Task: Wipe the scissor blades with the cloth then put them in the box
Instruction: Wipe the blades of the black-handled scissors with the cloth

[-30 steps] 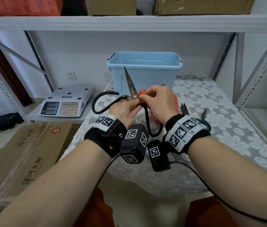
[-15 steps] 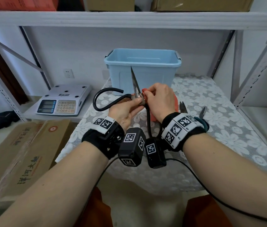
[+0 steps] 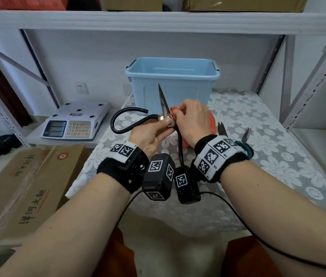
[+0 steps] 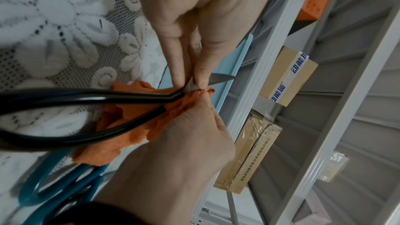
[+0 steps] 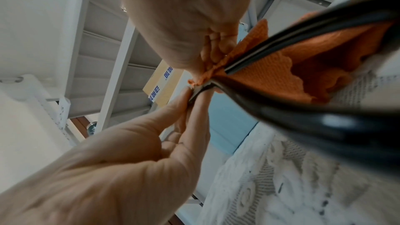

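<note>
Surroundings: a light blue plastic box (image 3: 172,84) stands at the back of the lace-covered counter (image 3: 258,156), just behind both hands; a digital scale (image 3: 76,120) sits on a lower shelf to the left, a printed cardboard carton (image 3: 22,188) below it.
In the way: the right hand (image 3: 193,121) and the orange cloth (image 3: 212,122) hide the right-hand side of the pivot and part of the blades.
Scissors count: two pairs; the black-handled scissors (image 3: 163,105) are held up over the counter in front of the box, and teal-handled scissors (image 3: 244,144) lie on the lace behind the right wrist.
Cloth count: one, bunched in the right hand.
Left hand (image 3: 150,134): fingertips pinched together on the metal at the pivot, black handle loops trailing left and down.
Right hand: fingers curled, clamping the cloth against the blade base.
Blade: tip points up and slightly away, over the box front.
Since a second ago: the grips stay the same; the blade tip sits lower against the box front.
</note>
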